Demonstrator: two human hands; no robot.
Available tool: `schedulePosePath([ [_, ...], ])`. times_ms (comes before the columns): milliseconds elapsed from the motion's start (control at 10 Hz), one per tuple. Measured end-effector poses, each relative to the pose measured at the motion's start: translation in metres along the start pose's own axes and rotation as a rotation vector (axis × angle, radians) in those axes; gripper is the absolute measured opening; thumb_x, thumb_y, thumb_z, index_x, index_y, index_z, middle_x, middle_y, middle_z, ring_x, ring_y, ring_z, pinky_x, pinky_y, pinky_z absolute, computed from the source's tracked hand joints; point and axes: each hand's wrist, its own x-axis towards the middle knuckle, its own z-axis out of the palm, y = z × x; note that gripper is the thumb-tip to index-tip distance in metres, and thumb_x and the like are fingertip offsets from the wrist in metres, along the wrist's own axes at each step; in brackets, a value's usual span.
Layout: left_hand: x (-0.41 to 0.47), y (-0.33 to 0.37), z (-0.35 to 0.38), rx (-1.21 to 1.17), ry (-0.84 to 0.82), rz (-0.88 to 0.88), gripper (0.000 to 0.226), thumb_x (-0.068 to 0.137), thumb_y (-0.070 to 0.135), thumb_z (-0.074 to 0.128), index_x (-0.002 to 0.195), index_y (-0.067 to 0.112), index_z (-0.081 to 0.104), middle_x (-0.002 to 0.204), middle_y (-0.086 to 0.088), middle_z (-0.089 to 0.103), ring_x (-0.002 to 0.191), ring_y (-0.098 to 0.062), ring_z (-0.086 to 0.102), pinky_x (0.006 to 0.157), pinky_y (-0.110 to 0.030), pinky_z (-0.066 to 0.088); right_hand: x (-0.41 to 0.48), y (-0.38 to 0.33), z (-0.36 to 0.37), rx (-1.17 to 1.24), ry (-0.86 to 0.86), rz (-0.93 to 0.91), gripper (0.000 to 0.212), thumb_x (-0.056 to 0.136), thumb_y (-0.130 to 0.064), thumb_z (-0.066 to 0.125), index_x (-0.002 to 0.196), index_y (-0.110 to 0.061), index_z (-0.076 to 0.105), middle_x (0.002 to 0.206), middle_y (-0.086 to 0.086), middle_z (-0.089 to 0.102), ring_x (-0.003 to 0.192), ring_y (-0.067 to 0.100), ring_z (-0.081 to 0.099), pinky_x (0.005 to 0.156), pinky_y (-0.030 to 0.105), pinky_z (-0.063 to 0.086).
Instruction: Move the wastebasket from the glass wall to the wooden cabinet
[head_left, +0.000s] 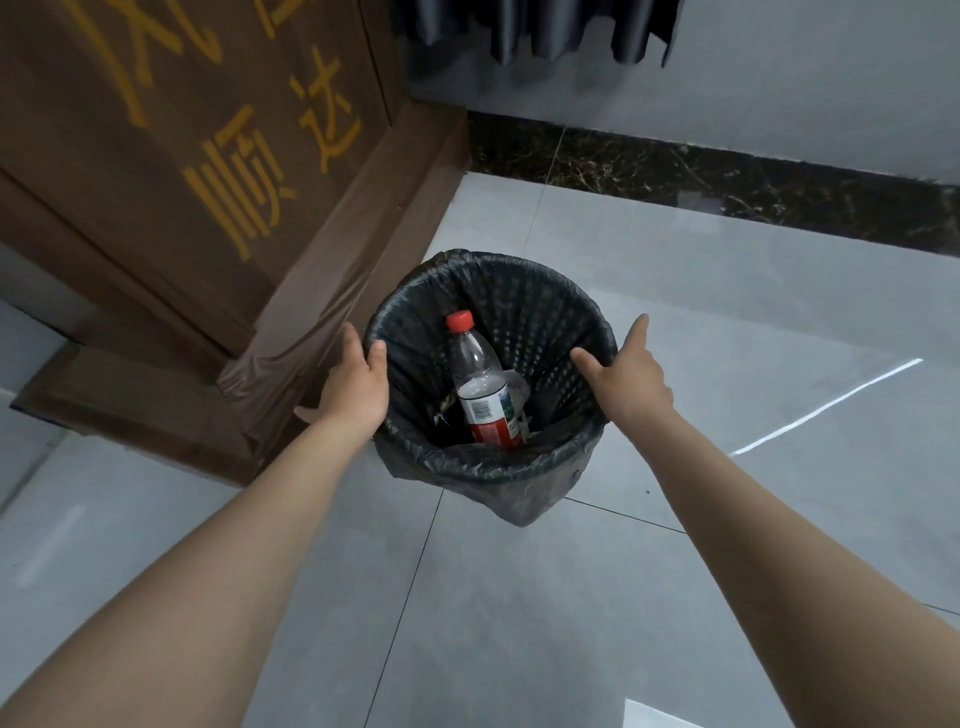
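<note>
A round mesh wastebasket (540, 312) lined with a black plastic bag is in the middle of the view, close to the base of the wooden cabinet (171, 171). Inside it lies a clear plastic bottle (480, 382) with a red cap and red label. My left hand (356, 382) grips the left rim, thumb inside. On the right rim my right hand (631, 376) holds on with the thumb inside and the index finger stretched out along the outside.
The brown cabinet with yellow characters fills the upper left, its stepped plinth (311, 322) right beside the basket. Grey floor tiles (519, 597) lie below. A dark marble skirting (727, 176) and a pale wall run along the back right, with dark cloth (535, 31) hanging above.
</note>
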Motion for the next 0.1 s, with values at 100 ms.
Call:
schedulePosePath([
  [100,-0.0049,0.0064,-0.006,0.0,-0.001,0.008,0.06,0.099,0.05,0.015,0.152,0.031,-0.004,0.157,-0.006,0.03,0.143,-0.037,0.026,0.114,-0.065,0.005,-0.0031,-0.0041,-0.0116,-0.011,0.015,-0.004,0.097,0.084,-0.063,0.047,0.152,-0.019,-0.007,0.138,0.015,0.051,0.133,0.035,0.041,0.108,0.058,0.029],
])
